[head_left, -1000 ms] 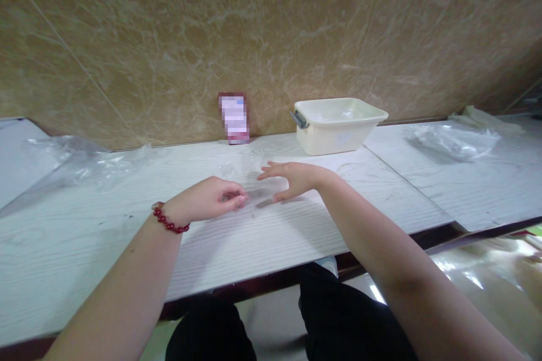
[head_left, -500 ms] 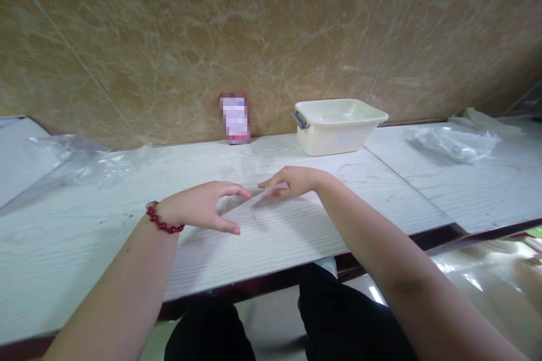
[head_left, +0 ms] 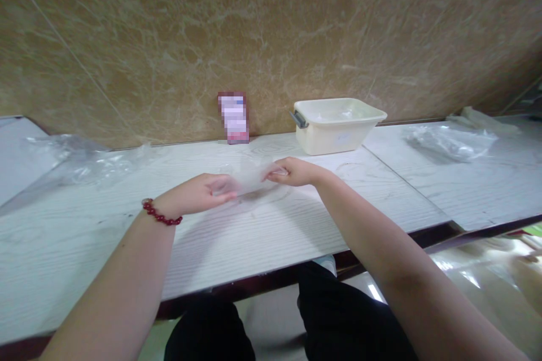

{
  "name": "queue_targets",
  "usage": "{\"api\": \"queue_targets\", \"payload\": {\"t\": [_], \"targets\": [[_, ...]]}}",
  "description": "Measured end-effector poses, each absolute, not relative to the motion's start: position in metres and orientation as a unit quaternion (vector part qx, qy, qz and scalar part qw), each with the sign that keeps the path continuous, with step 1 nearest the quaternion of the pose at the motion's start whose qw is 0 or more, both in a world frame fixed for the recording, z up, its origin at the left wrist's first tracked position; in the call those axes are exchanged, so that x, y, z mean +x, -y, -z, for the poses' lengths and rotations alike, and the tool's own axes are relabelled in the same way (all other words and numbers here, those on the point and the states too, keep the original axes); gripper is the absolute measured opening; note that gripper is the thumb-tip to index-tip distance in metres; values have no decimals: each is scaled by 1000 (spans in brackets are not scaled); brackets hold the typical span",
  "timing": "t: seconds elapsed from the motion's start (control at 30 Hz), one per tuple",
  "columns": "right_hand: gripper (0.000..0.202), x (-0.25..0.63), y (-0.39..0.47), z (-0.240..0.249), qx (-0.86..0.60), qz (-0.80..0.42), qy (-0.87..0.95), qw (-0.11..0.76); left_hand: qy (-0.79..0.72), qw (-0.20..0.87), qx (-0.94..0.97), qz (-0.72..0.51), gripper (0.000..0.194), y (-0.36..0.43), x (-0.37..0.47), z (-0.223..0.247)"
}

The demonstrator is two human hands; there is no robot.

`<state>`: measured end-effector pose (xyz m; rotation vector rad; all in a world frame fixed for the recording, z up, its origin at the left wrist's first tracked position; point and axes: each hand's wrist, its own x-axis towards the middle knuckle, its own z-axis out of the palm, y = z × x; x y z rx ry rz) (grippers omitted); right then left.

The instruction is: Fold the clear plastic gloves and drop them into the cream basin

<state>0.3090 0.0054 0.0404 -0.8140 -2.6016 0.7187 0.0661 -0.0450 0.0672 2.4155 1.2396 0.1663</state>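
Note:
Between my hands, just above the white wood-grain table [head_left: 254,237], is a clear plastic bag [head_left: 250,176], thin and slightly smeared by motion. My right hand [head_left: 292,172] pinches its right end between thumb and fingers. At the left end, my left hand [head_left: 207,192] has its thumb below and its fingers partly behind the film, closed on that side of the bag. A red bead bracelet [head_left: 161,215] circles my left wrist. Whether anything lies inside the bag I cannot make out.
A cream plastic bin [head_left: 328,138] with a grey handle stands against the marble-patterned wall [head_left: 271,39]. Left of it leans a blurred-out phone-like panel [head_left: 235,118]. Crumpled clear plastic lies at left [head_left: 93,163] and clear bags [head_left: 451,142] at right. A white box-like object [head_left: 25,152] sits far left.
Both hands have risen a little away from me. My left fingers have closed from a wide gap onto the bag, whose broad face now shows between the hands.

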Motion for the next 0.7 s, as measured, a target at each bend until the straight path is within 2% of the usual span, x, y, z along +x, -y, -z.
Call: {"api": "queue_targets", "payload": {"t": [0.17,0.47,0.7], "targets": [[27,312,-9,-38,-308,-244,903,176,-498,212,834,-104,35,36,66,-62],[32,310,-12,-31,-301,-343,873,174,-462,399,785,-111,27,26,64,-48],[31,309,-9,-34,-297,-424,838,175,-459,472,744,-115,23,31,65,-51]]}}
